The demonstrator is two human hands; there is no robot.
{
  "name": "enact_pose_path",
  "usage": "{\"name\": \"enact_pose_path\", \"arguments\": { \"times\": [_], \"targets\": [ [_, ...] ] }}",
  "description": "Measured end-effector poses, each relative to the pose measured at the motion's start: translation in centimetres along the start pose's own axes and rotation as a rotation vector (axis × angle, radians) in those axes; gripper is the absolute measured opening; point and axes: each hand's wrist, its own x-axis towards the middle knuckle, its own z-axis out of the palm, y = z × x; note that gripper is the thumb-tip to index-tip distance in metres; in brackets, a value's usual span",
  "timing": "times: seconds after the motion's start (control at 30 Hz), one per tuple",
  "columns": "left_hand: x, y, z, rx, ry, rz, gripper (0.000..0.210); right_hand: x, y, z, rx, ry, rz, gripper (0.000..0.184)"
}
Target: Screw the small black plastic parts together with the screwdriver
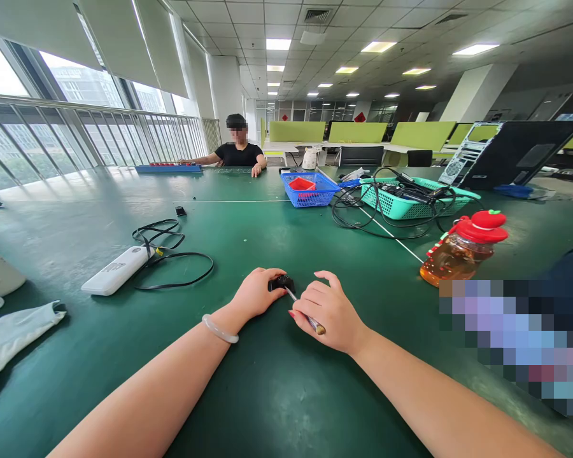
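Observation:
My left hand (pixel 258 292) is closed on a small black object (pixel 281 283), holding it low at the table top; its exact kind is too small to tell. My right hand (pixel 332 312) grips a thin screwdriver (pixel 316 326) between thumb and fingers, with the index finger raised. The metal shaft runs up and left, its tip at the black object's near side. Where exactly the tip meets the object cannot be made out. A pale bangle (pixel 219 329) circles my left wrist.
On the green table (pixel 277 394), a white power strip (pixel 119 270) with looped black cable lies left. A blue basket (pixel 310 194), a cable-filled teal basket (pixel 386 205) and a red-lidded bottle (pixel 458 251) stand right. A person (pixel 239 149) sits at the far end.

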Motion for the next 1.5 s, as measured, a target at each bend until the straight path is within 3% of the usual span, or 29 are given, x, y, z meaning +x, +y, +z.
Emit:
{"name": "enact_pose_path", "arguments": {
  "times": [0.2,0.37,0.5,0.63,0.8,0.93,1.1,1.2,1.4,1.5],
  "targets": [
    [-0.1,-0.2,0.1,-0.033,0.01,0.024,0.04,0.1,0.2,0.0,-0.028,0.043,0.014,0.023],
    [0.1,-0.4,0.3,-0.023,0.003,0.022,0.044,-0.2,1.2,0.4,-0.017,0.099,0.125,0.022],
    [0.0,-0.2,0.1,0.006,-0.017,0.049,0.036,-0.5,2.1,0.5,0.095,0.151,0.295,0.023],
    [-0.1,-0.1,0.0,0.032,-0.026,0.068,0.036,-0.6,2.5,0.5,0.261,0.222,0.59,0.029],
    [-0.2,-0.2,0.0,0.062,-0.017,0.071,0.039,-0.6,2.8,1.3,0.507,0.149,0.763,0.033],
    [-0.1,-0.4,-0.1,0.043,-0.021,0.061,0.039,-0.6,2.7,1.8,0.581,0.048,0.782,0.033],
    [-0.1,-0.4,-0.2,0.045,-0.028,0.033,0.041,-0.4,2.3,1.0,0.527,0.086,0.727,0.029],
    [0.0,-0.6,-0.1,0.039,-0.036,0.039,0.042,-0.4,2.1,0.5,0.52,0.046,0.693,0.027],
    [0.1,-0.6,0.0,0.026,-0.058,0.075,0.046,-0.3,1.5,0.5,0.401,0.067,0.508,0.022],
    [0.0,-0.5,0.0,0.033,-0.082,0.125,0.047,-0.1,1.0,0.5,0.403,0.001,0.422,0.019]
  ]
}}
